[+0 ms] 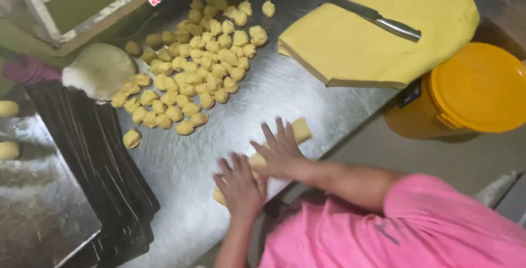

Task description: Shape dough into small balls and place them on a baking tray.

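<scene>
Dough roll (298, 130): being pressed flat under both palms on the steel table (307, 90), near its front edge.
Left hand (240, 186): being laid open, fingers spread, on the roll's near end; nothing is being gripped.
Right hand (280, 150): being held open and flat across the roll's middle.
Dough pieces (192, 60): being kept in a heap well beyond the hands.
Knife (378, 19): being rested on the big dough slab (383, 54).
Yellow bucket (471, 90): being stood beside the table.
</scene>
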